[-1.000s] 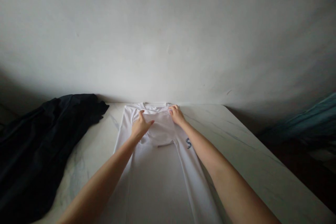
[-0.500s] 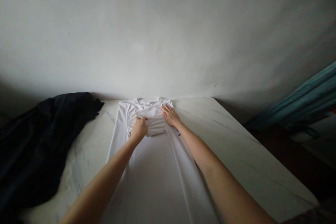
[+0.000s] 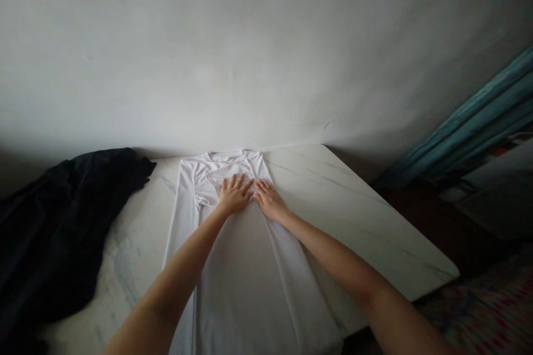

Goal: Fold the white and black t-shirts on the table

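The shirt point(image 3: 245, 266) was white, of smooth, slightly shiny cloth, and lay flat and lengthwise on the pale marbled desk point(image 3: 353, 216). Its round neckline point(image 3: 225, 155) was at the far edge, close against the wall point(image 3: 266, 55). Both sides were folded inward, so that it made one long, narrow strip with straight edges. A smaller folded layer lay across the chest, just below the neckline. The near end ran out of view at the bottom. The left hand point(image 3: 234, 195) and the right hand point(image 3: 269, 199) rested palm-down on the chest, side by side, fingers spread.
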Available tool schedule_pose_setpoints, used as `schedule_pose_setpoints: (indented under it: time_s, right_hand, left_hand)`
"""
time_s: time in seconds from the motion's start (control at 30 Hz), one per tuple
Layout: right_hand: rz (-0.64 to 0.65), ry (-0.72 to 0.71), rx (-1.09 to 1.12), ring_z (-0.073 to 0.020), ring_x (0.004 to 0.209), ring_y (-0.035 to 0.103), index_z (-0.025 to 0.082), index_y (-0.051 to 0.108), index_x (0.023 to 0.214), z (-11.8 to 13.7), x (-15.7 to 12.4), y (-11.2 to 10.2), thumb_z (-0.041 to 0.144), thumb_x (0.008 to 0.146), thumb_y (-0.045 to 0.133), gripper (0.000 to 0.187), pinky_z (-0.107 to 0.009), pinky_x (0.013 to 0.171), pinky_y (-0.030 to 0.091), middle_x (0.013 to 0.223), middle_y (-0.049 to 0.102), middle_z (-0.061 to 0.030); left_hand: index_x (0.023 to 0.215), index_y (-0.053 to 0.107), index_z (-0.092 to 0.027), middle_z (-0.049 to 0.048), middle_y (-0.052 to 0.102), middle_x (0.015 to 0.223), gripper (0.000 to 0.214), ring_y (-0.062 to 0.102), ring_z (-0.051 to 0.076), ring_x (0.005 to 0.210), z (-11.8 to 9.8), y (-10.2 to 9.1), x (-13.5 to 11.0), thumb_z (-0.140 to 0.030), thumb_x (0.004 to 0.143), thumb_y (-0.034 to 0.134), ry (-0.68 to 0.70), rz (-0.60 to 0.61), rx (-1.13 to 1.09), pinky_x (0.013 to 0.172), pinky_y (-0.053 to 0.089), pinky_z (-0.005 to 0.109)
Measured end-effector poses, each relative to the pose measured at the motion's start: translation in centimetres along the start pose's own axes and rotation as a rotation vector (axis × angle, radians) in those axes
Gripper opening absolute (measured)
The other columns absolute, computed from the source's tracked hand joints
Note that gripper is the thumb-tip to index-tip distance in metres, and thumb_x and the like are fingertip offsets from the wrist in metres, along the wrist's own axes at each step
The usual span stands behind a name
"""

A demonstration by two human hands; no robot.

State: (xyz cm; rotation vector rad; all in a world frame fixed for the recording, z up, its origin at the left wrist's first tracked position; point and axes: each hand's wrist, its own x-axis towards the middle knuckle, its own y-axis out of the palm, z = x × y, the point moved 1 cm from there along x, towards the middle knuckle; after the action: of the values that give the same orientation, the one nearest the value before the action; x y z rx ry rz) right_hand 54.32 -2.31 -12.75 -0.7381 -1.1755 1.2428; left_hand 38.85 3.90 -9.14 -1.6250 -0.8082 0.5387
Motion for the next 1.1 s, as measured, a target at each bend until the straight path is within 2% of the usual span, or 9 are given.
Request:
schedule_pose_setpoints:
  time_s: [0.13, 0.3, 0.47, 0.57, 0.67, 0.8, 0.9, 1.0, 1.1]
  right_hand:
    - [0.018, 0.005, -0.024, -0.0261, 0.146, 0.028, 0.014, 0.037, 0.150, 1.2, -4.6, -1.3, 0.039, 0.102, 0.030, 0.055, -0.050, 0.119, 0.026, 0.156, 0.034, -0.0137]
    - [0.067, 0.013, -0.045, -0.0278, 0.148, 0.020, 0.014, 0.029, 0.154, 3.5, -11.5, -3.3, 0.049, 0.100, 0.037, 0.065, -0.050, 0.120, 0.025, 0.160, 0.025, -0.0147]
    - [0.176, -0.103, -0.018, -0.0273, 0.150, 0.012, 0.016, 0.026, 0.155, 6.4, -19.5, -6.0, 0.048, 0.098, 0.044, 0.068, -0.050, 0.121, 0.021, 0.161, 0.016, -0.0146]
    - [0.269, -0.182, 0.046, -0.0275, 0.150, 0.011, 0.022, 0.026, 0.155, 7.6, -23.5, -7.9, 0.051, 0.096, 0.047, 0.069, -0.051, 0.121, 0.020, 0.162, 0.014, -0.0126]
    - [0.356, -0.212, 0.129, -0.0273, 0.150, 0.011, 0.028, 0.025, 0.155, 8.5, -26.5, -9.9, 0.050, 0.096, 0.048, 0.067, -0.052, 0.120, 0.019, 0.162, 0.014, -0.0094]
    - [0.433, -0.233, 0.291, -0.0253, 0.149, 0.016, 0.035, 0.028, 0.153, 8.8, -28.8, -12.2, 0.046, 0.096, 0.053, 0.063, -0.051, 0.120, 0.019, 0.161, 0.020, -0.0061]
    - [0.456, -0.225, 0.437, -0.0223, 0.143, 0.033, 0.032, 0.035, 0.151, 8.1, -29.6, -13.2, 0.039, 0.098, 0.051, 0.056, -0.045, 0.119, 0.027, 0.153, 0.040, -0.0066]
    - [0.347, -0.180, 0.442, -0.0186, 0.133, 0.049, 0.033, 0.043, 0.147, 6.3, -29.5, -13.2, 0.030, 0.101, 0.042, 0.046, -0.039, 0.114, 0.039, 0.142, 0.055, -0.0049]
    - [0.273, -0.215, 0.338, -0.0200, 0.137, 0.045, 0.031, 0.043, 0.147, 4.2, -27.8, -12.2, 0.031, 0.099, 0.045, 0.048, -0.041, 0.116, 0.037, 0.147, 0.050, -0.0049]
  left_hand:
    - [0.149, 0.037, -0.036, 0.0081, 0.027, 0.161, 0.054, 0.018, 0.037, 0.148, 0.4, 0.4, -0.1, -0.047, 0.097, 0.042, 0.000, 0.023, 0.013, 0.114, 0.012, 0.066]
    - [0.150, 0.035, -0.035, 0.0091, 0.025, 0.162, 0.054, 0.015, 0.037, 0.149, 0.1, -0.2, 0.0, -0.046, 0.098, 0.040, 0.023, 0.041, 0.041, 0.113, 0.014, 0.067]
    - [0.147, 0.042, -0.027, 0.0104, 0.030, 0.160, 0.050, 0.020, 0.037, 0.148, -1.0, -0.9, -1.0, -0.037, 0.099, 0.037, 0.066, -0.003, 0.072, 0.113, 0.015, 0.067]
    - [0.144, 0.046, -0.029, 0.0075, 0.035, 0.158, 0.046, 0.023, 0.029, 0.148, -2.6, -1.5, -2.2, -0.032, 0.099, 0.039, 0.212, -0.045, 0.021, 0.118, 0.011, 0.060]
    - [0.141, 0.050, -0.032, 0.0033, 0.040, 0.155, 0.043, 0.024, 0.024, 0.148, -4.9, -1.4, -3.7, -0.032, 0.098, 0.042, 0.422, 0.030, -0.059, 0.121, 0.009, 0.053]
    - [0.146, 0.044, -0.031, 0.0053, 0.031, 0.159, 0.049, 0.021, 0.024, 0.149, -7.7, -0.6, -7.1, -0.039, 0.097, 0.045, 0.551, 0.191, -0.120, 0.121, 0.013, 0.046]
    - [0.152, 0.032, -0.030, 0.0069, 0.020, 0.162, 0.061, 0.014, 0.028, 0.150, -8.8, -0.7, -11.5, -0.048, 0.096, 0.047, 0.637, 0.230, -0.172, 0.121, 0.015, 0.048]
    - [0.154, 0.024, -0.035, 0.0029, 0.018, 0.163, 0.065, 0.011, 0.029, 0.150, -8.9, -2.2, -17.0, -0.052, 0.095, 0.046, 0.755, 0.311, -0.217, 0.122, 0.010, 0.051]
    - [0.155, 0.018, -0.037, -0.0013, 0.019, 0.162, 0.065, 0.015, 0.026, 0.150, -7.6, -4.4, -21.3, -0.052, 0.096, 0.042, 0.780, 0.470, -0.261, 0.123, 0.010, 0.047]
